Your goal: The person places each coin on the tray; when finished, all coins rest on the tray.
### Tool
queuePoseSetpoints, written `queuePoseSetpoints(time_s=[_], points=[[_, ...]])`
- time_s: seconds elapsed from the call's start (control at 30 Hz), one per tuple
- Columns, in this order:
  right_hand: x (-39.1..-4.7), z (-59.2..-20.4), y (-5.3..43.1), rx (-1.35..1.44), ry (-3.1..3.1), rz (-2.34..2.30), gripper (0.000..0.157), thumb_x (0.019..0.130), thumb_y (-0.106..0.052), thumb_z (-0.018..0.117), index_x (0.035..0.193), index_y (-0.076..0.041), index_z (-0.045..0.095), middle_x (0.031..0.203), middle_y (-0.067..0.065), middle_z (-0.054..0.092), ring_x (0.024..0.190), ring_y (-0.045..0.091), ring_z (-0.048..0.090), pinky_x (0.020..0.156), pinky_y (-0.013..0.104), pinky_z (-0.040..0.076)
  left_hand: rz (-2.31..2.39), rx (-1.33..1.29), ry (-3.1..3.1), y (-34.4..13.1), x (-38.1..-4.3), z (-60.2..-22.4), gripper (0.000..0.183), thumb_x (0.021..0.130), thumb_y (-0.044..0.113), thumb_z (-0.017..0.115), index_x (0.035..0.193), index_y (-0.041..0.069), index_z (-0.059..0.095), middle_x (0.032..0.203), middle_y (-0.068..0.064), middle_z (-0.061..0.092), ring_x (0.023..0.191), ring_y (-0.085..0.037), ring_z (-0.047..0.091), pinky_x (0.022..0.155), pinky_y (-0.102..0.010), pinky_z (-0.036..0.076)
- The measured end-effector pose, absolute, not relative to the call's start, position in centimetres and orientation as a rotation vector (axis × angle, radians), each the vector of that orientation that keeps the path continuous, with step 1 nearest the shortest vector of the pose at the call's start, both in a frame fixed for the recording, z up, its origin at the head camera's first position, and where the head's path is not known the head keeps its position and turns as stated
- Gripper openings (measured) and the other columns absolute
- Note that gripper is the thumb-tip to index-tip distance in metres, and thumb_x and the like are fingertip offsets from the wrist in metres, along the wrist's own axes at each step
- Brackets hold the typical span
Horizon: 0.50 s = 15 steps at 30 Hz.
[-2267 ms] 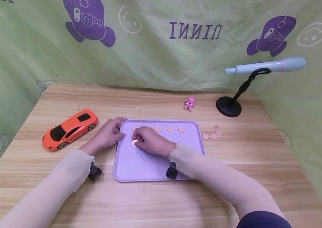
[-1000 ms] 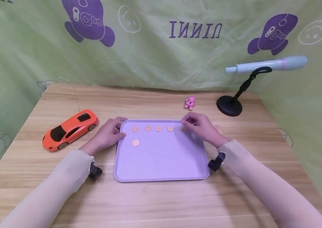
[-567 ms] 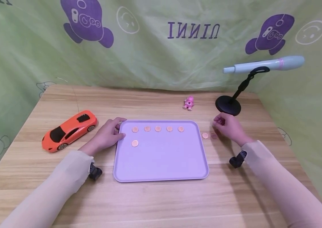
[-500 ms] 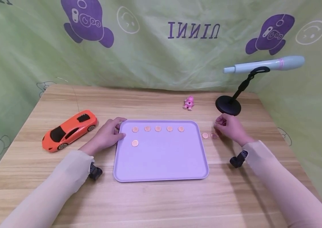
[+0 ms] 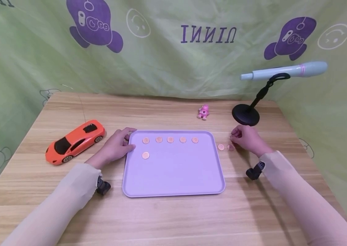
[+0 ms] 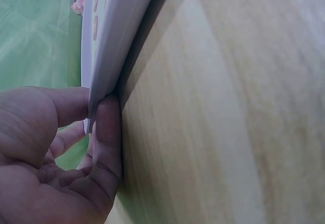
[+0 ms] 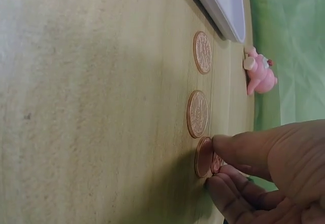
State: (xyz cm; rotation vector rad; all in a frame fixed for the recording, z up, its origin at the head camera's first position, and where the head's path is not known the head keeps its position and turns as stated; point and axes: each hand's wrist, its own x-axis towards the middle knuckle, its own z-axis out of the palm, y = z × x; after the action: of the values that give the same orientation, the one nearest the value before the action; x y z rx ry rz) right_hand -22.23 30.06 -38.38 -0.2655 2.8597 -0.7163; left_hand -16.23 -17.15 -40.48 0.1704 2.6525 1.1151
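backdrop: creased green cloth (image 5: 161,73), purple cartoon prints (image 5: 96,36) | furniture: wood-grain table (image 5: 173,220) | light: soft

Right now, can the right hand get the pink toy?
Probably yes: nothing seems to stand between the right hand and the pink toy, only bare table. But its fingers are at a coin, so they'd likely leave that first.

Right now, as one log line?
left hand: grips lilac tray | right hand: pinches coin beside tray | coins on tray: six
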Motion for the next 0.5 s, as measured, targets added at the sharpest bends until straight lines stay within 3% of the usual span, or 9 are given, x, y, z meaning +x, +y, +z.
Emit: queuePoseSetpoints(time_s=[0.33,0.5], points=[[-22.7,-38.6,30.9,-0.231,2.792,-0.818,0.023,0.095,-0.009,0.074,0.107,0.01,0.069,0.092,0.018,0.073,0.079,0.013,0.063,0.069,0.017,0.048,1.129,0.163,2.643,-17.2,-16.3,-40.7,0.061,0.101,0.011,0.066,0.156,0.005,0.042,0.128,-0.025,0.053,0.104,-0.031,0.061,0.085,-0.036,0.054],[-22.6,-39.1,31.2,-0.214,2.852,-0.857,0.018,0.096,-0.008,0.073,0.106,0.007,0.07,0.095,0.019,0.073,0.084,0.019,0.063,0.074,0.017,0.047,1.126,0.164,2.643,-17.1,-16.4,-40.8,0.061,0.101,0.011,0.066,0.156,0.005,0.042,0.128,-0.025,0.053,0.104,-0.031,0.061,0.085,-0.036,0.054]])
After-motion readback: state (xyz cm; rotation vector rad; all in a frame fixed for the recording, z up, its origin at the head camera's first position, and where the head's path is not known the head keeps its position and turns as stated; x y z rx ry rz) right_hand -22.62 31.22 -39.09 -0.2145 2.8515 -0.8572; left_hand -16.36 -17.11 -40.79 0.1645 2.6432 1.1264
